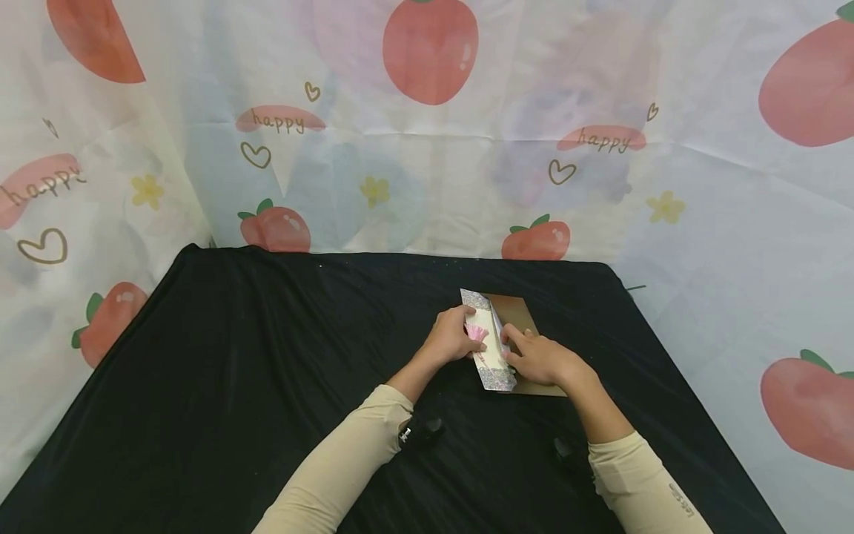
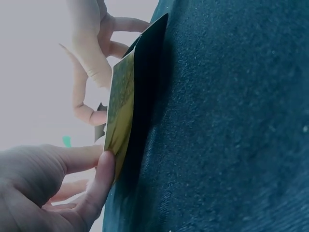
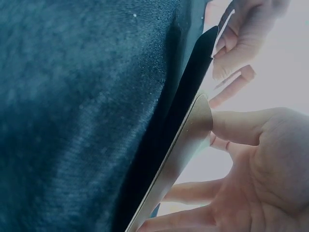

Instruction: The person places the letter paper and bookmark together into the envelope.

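A card [image 1: 491, 374] with silvery speckled ends and a pink picture stands partly folded, its right side lifted. My left hand [image 1: 450, 336] pinches its left edge between thumb and fingers. In the left wrist view the card [image 2: 120, 108] is seen edge-on, tilted up from the cloth. Partly under the card lies a brown paper piece [image 1: 520, 308]. My right hand [image 1: 539, 360] is over it, index finger bent and thumb at the card's right edge. In the right wrist view the right thumb meets the edge of a curved tan panel [image 3: 186, 133]; I cannot tell whether that hand pinches anything.
Black cloth [image 1: 267, 371] with soft folds covers the table, and the work lies towards its back right. A fruit-printed curtain [image 1: 427, 170] hangs behind and at both sides. Dark wrist cameras [image 1: 420, 432] sit below the hands, close over the cloth.
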Motion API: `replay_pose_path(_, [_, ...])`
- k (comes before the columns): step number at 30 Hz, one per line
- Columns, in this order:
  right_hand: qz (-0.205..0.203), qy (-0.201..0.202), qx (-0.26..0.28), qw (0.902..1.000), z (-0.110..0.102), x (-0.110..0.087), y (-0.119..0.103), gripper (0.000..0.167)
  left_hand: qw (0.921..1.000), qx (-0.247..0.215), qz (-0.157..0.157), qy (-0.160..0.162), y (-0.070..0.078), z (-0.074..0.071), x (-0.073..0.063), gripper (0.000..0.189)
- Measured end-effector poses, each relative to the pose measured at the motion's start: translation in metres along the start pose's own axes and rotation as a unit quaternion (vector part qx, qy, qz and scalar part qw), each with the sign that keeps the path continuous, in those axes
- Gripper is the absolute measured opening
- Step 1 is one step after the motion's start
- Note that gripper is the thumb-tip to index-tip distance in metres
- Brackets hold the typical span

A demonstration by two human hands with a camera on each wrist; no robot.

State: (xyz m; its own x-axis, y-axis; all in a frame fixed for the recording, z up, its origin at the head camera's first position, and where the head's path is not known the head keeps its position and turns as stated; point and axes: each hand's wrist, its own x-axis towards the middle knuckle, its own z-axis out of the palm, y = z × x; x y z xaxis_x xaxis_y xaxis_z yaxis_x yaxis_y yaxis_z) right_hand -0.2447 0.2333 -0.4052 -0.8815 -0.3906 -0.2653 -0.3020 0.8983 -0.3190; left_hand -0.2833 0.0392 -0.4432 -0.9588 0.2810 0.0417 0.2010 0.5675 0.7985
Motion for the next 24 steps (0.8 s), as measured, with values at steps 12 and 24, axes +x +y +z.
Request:
replay_pose_path(12, [-0.002, 0.002, -0.008, 1.0000, -0.004, -0.001, 0.000, 0.022, 0.9997, 0.021, 0.009, 0.002, 0.003, -0.005, 0.003, 0.067])
replay_pose_path(24, [-0.009, 0.001, 0.002, 1.0000, -0.001, -0.001, 0.000, 0.023, 0.9990, 0.042, 0.012, -0.005, 0.005, 0.006, 0.006, 0.063])
